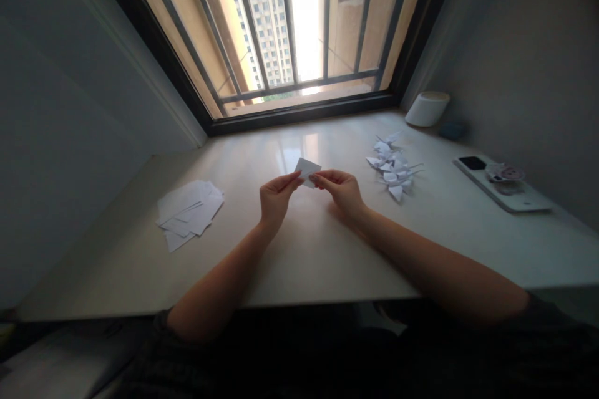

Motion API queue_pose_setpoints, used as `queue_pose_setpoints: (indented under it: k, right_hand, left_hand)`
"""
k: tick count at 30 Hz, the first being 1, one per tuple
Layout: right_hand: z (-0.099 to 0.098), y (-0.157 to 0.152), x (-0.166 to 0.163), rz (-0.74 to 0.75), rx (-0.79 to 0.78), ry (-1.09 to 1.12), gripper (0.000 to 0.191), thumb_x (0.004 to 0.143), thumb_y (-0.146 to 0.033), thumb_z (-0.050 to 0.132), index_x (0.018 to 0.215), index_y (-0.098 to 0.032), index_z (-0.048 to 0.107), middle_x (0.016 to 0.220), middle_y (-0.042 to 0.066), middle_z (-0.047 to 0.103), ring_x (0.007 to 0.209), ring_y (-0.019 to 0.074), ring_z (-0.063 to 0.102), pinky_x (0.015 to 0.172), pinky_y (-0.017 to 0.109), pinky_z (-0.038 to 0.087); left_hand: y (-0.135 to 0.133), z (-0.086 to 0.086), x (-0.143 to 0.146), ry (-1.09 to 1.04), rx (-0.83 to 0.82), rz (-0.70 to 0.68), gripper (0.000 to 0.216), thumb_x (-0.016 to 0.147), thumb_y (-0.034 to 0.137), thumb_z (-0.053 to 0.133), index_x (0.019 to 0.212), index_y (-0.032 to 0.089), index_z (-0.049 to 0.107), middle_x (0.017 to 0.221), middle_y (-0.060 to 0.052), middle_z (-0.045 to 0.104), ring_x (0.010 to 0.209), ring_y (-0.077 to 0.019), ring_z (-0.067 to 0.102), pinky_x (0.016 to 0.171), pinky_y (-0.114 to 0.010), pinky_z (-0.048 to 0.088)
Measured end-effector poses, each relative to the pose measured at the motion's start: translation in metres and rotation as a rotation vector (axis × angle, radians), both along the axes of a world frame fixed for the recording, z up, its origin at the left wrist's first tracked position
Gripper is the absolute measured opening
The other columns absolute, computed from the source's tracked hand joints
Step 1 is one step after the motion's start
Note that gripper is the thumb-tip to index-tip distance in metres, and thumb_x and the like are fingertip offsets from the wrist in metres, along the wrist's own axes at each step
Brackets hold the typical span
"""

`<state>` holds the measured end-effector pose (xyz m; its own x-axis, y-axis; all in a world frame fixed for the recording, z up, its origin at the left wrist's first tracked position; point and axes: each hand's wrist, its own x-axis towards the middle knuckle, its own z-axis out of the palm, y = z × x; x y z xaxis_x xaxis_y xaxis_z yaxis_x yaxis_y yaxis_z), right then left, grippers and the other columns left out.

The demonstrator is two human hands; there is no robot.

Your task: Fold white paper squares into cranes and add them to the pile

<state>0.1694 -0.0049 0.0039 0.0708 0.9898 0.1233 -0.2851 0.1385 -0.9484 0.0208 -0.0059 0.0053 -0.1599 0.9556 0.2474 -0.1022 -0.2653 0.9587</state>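
A small folded piece of white paper (306, 167) is held up over the middle of the table, one corner pointing away from me. My left hand (277, 198) pinches its left edge between thumb and fingers. On the opposite edge, my right hand (344, 190) pinches it the same way, and the fingertips of both hands nearly meet. To the left lies a loose stack of white paper sheets (191, 207). Right of my right hand is a pile of folded paper cranes (392, 165) with thin pointed ends, overlapping one another.
The white table (309, 262) ends at a barred window (299, 31). At the right sits a long white device, perhaps a phone (519, 198), with a small clear-and-pink object (505, 176) on it. A white cylinder (427, 108) and a dark bluish item (452, 130) stand in the back right corner.
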Motion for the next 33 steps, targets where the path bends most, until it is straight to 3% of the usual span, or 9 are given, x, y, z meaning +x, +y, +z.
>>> queue_pose_setpoints:
  k: [12, 20, 33]
  right_hand:
    - [0.0005, 0.0, -0.0017, 0.003, -0.019, 0.028, 0.028, 0.055, -0.043, 0.082, 0.07, -0.02, 0.072, 0.067, 0.002, 0.07, 0.065, 0.0143, 0.061, 0.067, 0.031, 0.049]
    - [0.0006, 0.0002, 0.0002, 0.019, 0.012, 0.057, 0.024, 0.058, -0.038, 0.082, 0.071, -0.021, 0.072, 0.069, 0.002, 0.071, 0.067, 0.0154, 0.064, 0.07, 0.032, 0.051]
    - [0.0005, -0.0007, -0.0013, -0.026, -0.003, 0.049, 0.025, 0.057, -0.038, 0.082, 0.071, -0.02, 0.072, 0.072, 0.002, 0.072, 0.071, 0.016, 0.064, 0.071, 0.032, 0.051]
  left_hand:
    - [0.0014, -0.0004, 0.0008, -0.038, -0.038, 0.012, 0.028, 0.059, 0.033, 0.082, 0.084, 0.02, 0.076, 0.072, -0.003, 0.073, 0.063, -0.012, 0.06, 0.066, -0.029, 0.051]
    - [0.0002, 0.0025, -0.0006, -0.031, -0.025, -0.096, 0.039, 0.06, 0.031, 0.082, 0.097, 0.021, 0.073, 0.085, -0.004, 0.075, 0.078, -0.0166, 0.067, 0.076, -0.032, 0.052]
    - [0.0022, -0.003, 0.0, -0.138, -0.105, -0.112, 0.036, 0.059, 0.026, 0.082, 0.094, 0.022, 0.075, 0.081, -0.002, 0.074, 0.071, -0.0107, 0.062, 0.074, -0.027, 0.049]
